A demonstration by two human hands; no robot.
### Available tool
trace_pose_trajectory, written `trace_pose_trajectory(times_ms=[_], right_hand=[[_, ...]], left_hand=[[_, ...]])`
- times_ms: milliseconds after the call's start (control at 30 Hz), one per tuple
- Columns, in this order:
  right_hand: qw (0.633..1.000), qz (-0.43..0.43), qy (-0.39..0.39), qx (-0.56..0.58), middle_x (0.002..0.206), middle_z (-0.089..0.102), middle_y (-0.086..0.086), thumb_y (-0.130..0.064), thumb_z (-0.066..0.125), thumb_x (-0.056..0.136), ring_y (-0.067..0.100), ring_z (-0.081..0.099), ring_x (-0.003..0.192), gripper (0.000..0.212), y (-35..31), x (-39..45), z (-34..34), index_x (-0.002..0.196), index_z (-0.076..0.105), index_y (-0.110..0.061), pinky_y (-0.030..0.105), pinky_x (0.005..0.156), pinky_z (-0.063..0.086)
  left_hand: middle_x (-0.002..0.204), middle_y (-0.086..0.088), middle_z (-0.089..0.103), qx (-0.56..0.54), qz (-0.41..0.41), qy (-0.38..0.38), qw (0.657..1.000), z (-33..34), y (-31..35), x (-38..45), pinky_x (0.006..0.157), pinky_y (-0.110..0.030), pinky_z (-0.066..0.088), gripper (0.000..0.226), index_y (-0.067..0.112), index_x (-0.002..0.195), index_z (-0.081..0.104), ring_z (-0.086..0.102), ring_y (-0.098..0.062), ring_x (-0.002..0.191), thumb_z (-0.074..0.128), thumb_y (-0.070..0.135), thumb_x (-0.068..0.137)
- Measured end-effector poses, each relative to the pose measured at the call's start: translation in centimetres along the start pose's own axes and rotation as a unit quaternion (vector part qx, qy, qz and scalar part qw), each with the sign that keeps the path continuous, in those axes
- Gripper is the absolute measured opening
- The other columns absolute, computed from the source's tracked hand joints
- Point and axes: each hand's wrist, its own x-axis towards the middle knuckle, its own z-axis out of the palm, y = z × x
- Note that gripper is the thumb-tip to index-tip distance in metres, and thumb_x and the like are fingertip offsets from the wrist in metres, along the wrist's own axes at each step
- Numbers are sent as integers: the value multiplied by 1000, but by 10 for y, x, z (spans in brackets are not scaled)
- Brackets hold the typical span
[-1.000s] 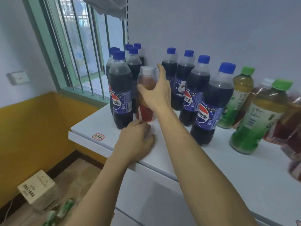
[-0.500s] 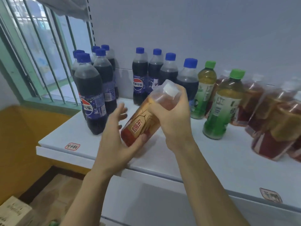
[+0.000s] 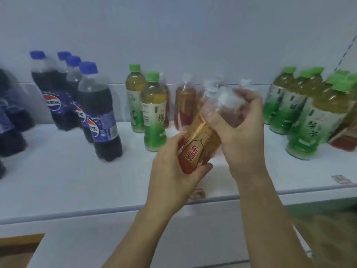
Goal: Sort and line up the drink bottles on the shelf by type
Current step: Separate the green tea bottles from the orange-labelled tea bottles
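Observation:
I hold an orange-red drink bottle (image 3: 201, 140) with a gold label and a clear cap, tilted, above the white shelf (image 3: 67, 176). My left hand (image 3: 173, 176) grips its base. My right hand (image 3: 243, 128) grips its neck and cap. Dark cola bottles (image 3: 100, 117) with blue caps stand at the left. Two green tea bottles (image 3: 153, 113) stand in the middle. Behind the held bottle stand several more orange-red bottles (image 3: 185, 107). Another group of green tea bottles (image 3: 309, 120) stands at the right.
A white wall rises right behind the bottles. The shelf's front edge (image 3: 77, 215) carries small price tags (image 3: 341, 178). Below it a white panel drops down, with floor showing at the lower left and lower right.
My view has swung to the right along the shelf with both hands carrying the orange-red bottle that way. The window and far-left colas have left the view; the right green tea group has come in.

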Motion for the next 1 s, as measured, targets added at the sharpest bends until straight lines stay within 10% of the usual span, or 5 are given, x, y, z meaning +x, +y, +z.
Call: trace_pose_trajectory(times_ms=[367, 700, 800, 900, 1000], right_hand=[[980, -39, -6, -195, 118, 61, -8, -42, 90, 69, 3, 63, 103, 68, 25, 47, -96, 130, 61, -30, 24, 84, 58], [965, -133, 32, -224, 125, 56, 0, -31, 87, 76, 6, 58, 112, 67, 29, 40, -95, 135, 55, -22, 33, 90, 56], [946, -223, 102, -211, 117, 60, 8, -19, 80, 83, 4, 57, 102, 44, 17, 29, -84, 122, 61, -7, 25, 83, 53], [945, -265, 81, -174, 107, 61, 3, -6, 74, 83, 18, 60, 94, 28, 12, 22, -53, 110, 64, -6, 38, 78, 55], [960, -229, 35, -159, 101, 60, -2, -8, 70, 84, 15, 59, 90, 27, 18, 15, -14, 109, 63, -13, 40, 74, 54]], left_hand=[[112, 9, 52, 88, -61, 24, 994, 122, 37, 14, 83, -30, 52, 69, 25, 119, 54, 54, -11, 96, 87, 50, 63], [101, 17, 64, 117, -88, -37, 989, 87, 37, 21, 81, -27, 57, 56, 29, 116, 63, 62, -2, 90, 85, 52, 70], [109, 12, 63, 129, -82, 80, 985, 41, 23, 29, 85, -28, 55, 47, 27, 121, 60, 60, -3, 95, 78, 44, 81], [139, -3, 45, 132, -95, 223, 961, 9, 2, 54, 104, -33, 46, 77, 17, 147, 38, 49, -16, 124, 80, 29, 84], [152, -3, 36, 55, -145, 187, 970, 2, -22, 82, 114, -38, 39, 104, 23, 157, 17, 41, -19, 138, 84, 31, 78]])
